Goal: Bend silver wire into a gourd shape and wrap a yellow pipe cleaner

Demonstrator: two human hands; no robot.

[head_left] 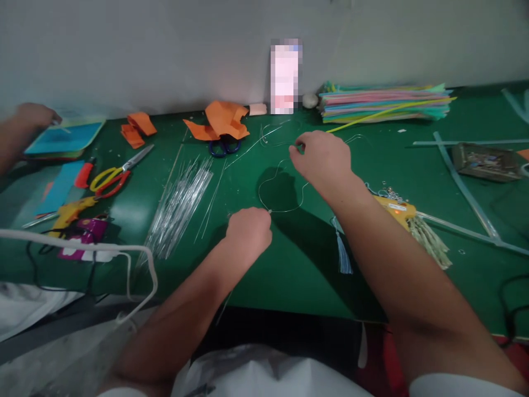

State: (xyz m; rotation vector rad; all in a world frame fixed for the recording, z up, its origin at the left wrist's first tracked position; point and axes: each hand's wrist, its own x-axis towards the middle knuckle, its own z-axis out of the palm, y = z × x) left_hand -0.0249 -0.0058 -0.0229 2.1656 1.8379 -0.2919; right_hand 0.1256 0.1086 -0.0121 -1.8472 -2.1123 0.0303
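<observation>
Left hand (249,230): lower centre of the frame, curled into a loose fist on the green table (297,270), fingertips pinched on the near end of a thin wire (285,210).
Right hand (323,160): centre of the frame, just above and right of the left hand, knuckles up, thumb and forefinger pressed together on the far end of the same wire.
Wire: centre of the frame, bent into a rounded loop lying between the two hands, on the table surface.
Wire bundle (178,208): left of centre, a fan of straight silvery lengths lying beside the left hand, not touching it.
Blue tassel (343,255): right of centre, flat on the table under the right forearm.
Yellow glue gun (397,209): right of centre, beside the right forearm, with a pale tassel (432,242) just past it.
Yellow-and-red scissors (115,175): left part of the frame, blades pointing up and right.
Blue-handled scissors (224,146): upper centre, partly under orange paper (223,120).
Paper stack (384,102): upper right, coloured sheets piled against the wall.
Small tray (485,161): far right, contents too blurred to tell.
Second glue gun (72,212): lower left, yellow, near a purple packet (85,234).
Another person's hand (31,118): upper left edge, resting on blue card (66,138).
</observation>
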